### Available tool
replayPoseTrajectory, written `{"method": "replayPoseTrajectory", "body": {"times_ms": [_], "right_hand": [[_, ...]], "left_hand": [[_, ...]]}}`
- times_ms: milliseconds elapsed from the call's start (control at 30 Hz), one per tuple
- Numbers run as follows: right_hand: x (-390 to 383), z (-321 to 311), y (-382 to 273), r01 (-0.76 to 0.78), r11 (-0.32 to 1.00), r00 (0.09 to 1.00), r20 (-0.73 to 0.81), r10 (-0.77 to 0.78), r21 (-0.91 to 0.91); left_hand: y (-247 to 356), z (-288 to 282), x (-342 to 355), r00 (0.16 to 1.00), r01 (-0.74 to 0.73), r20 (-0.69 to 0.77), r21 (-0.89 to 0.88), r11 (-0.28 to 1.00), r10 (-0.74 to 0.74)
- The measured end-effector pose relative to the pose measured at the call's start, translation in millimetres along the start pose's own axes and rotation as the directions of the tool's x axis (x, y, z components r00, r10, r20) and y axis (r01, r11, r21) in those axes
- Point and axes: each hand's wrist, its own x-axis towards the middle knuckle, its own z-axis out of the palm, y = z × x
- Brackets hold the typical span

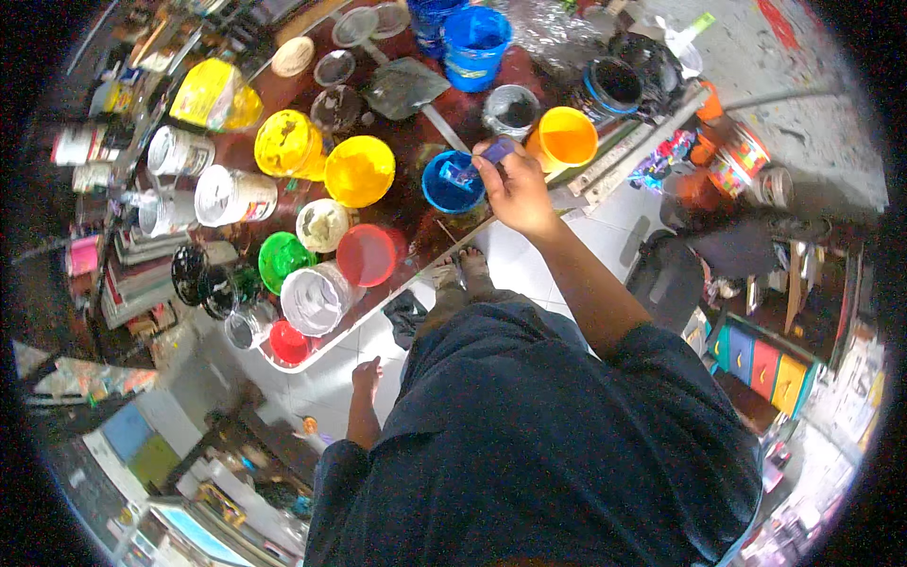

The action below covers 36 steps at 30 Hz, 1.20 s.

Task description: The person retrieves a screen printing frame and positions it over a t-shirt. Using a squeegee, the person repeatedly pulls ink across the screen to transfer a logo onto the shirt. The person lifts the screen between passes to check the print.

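Far left there's a stack of papers or thin books (142, 288), edges out. Next come a couple of white tubs (236, 197) with smeary insides, tipped-looking through the fisheye. Then a small green tub (286, 263), with a little red tub (289, 344) near the table's corner and a white bucket (316, 300) just beside it, pale paint all round the inside. Above those is a yellow tub (359, 172), and below it a bigger red one.

Left hand (367, 374) is just hanging past the table (414, 219) edge, fingers loosely curled, nothing in it, nearest the white bucket.

Moving right, the blue tub (453, 182) sits near the front edge of the dark reddish table, wet blue paint inside. Right hand (518, 184) is at its right side, thumb and fingers pinched around a purple-blue tool (498, 151). Can't tell if it's a brush or a scraper; the hand covers too much.

Behind that hand there's a grey-smeared tub (511, 111), then an orange-yellow bucket (567, 138), then a black-stained bucket (614, 85). Way over right, multicoloured drawers (763, 367).
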Motion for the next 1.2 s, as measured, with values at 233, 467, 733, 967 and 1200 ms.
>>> {"method": "replayPoseTrajectory", "body": {"times_ms": [233, 467, 733, 967, 1200], "right_hand": [[-50.8, -24.2, 8.7, -0.038, 0.969, 0.982, -0.189, -0.009, -0.242], [-164.4, -78.9, 7.3, -0.476, 0.865, 0.862, -0.282, 0.422, -0.161], [-269.5, -164.7, 32.8, -0.602, 0.798, 0.702, -0.486, 0.52, -0.015], [-354.3, -267.8, 75.9, -0.614, 0.789, 0.641, -0.573, 0.51, 0.014], [-454.8, -347.8, 90.1, -0.695, 0.713, 0.486, -0.667, 0.564, 0.096]], "left_hand": [[-2.9, -7.4, 65.6, 0.935, -0.333, 0.204, 0.219, 0.917, 0.291], [10.7, 7.9, 90.2, 0.926, -0.137, 0.348, -0.044, 0.99, 0.144], [38.2, 52.7, 92.2, 0.701, -0.705, 0.454, 0.322, 0.632, 0.55], [82.7, 211.0, -10.5, 0.464, -0.525, 0.669, 0.736, -0.427, 0.581], [165.1, 398.4, -96.0, 0.097, -0.758, 0.547, 0.582, -0.294, 0.832]]}}
